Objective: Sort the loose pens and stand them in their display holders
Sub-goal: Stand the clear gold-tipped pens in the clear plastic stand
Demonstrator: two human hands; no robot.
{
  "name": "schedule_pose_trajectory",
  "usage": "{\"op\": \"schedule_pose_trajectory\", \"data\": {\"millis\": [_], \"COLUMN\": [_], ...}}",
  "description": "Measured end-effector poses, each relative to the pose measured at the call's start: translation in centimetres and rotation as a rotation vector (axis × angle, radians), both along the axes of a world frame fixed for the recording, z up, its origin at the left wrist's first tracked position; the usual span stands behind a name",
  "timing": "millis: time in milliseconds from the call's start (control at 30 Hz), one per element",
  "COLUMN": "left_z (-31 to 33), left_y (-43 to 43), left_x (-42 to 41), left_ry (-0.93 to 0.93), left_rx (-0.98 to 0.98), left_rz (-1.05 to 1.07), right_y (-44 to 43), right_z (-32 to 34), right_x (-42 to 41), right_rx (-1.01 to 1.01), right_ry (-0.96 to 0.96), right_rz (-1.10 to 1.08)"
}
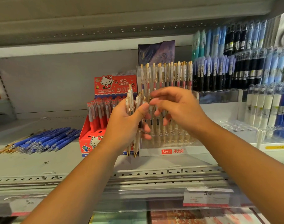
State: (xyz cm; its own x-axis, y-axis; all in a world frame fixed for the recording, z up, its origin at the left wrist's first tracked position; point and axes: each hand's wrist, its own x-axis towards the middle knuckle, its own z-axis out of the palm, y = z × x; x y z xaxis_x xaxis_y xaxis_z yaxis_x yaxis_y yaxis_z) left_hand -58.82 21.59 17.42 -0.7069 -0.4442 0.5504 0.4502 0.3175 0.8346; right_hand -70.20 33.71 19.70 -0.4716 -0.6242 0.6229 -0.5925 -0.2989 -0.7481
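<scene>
Left hand: the left hand (pixel 126 125) is curled round a small bundle of cream-and-gold pens (pixel 130 101), tips down and clips up. Held upright like this, I judge, they can be drawn out one at a time.
Right hand: the right hand (pixel 180 110) hovers just beside the bundle's tops. Its fingers are loosely bent and apart, and blurred. Nothing shows between them.
Where the pens belong: the clear holder (pixel 147 151) stands directly behind both hands, near the shelf's front edge. Matching pens (pixel 167 73) fill its back row, while the front rows are hard to read through the hands.
Still to sort: loose blue pens (pixel 46 139) lie in a heap towards the left end of the shelf (pixel 57 164).
Neighbours: a red cartoon-cat box (pixel 115 84) of red pens sits touching the holder's left side. Racks of blue and black pens (pixel 235 70) crowd its right.
In the way: the right hand itself covers the holder's sockets, and the standing row sits close behind them.
</scene>
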Motion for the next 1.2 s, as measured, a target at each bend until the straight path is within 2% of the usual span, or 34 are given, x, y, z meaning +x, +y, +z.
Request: {"op": "schedule_pose_trajectory", "data": {"millis": [167,567,700,933,1100,1200], "left_z": [-0.1,-0.2,-0.2,-0.1,-0.3,-0.3], "left_y": [-0.1,0.2,0.0,-0.3,-0.5,-0.7], "left_x": [0.0,0.0,-0.1,-0.2,-0.1,-0.1], "left_ry": [0.009,-0.026,-0.012,-0.034,-0.065,-0.060], "left_rx": [-0.012,0.023,0.060,0.050,-0.077,-0.087], "left_rz": [0.005,-0.064,-0.033,0.030,0.149,0.155], "right_y": [0.0,-0.2,-0.1,0.2,0.3,0.3], "right_z": [-0.4,-0.5,-0.1,0.8,0.8,0.6], "right_x": [0.5,0.0,-0.3,-1.1,-1.9,-2.2], "right_rx": [0.133,0.135,0.047,-0.201,-0.221,-0.213], "right_ry": [0.016,-0.138,-0.235,-0.385,-0.216,-0.109], "right_rz": [0.129,0.193,0.198,0.095,-0.203,-0.333]}}
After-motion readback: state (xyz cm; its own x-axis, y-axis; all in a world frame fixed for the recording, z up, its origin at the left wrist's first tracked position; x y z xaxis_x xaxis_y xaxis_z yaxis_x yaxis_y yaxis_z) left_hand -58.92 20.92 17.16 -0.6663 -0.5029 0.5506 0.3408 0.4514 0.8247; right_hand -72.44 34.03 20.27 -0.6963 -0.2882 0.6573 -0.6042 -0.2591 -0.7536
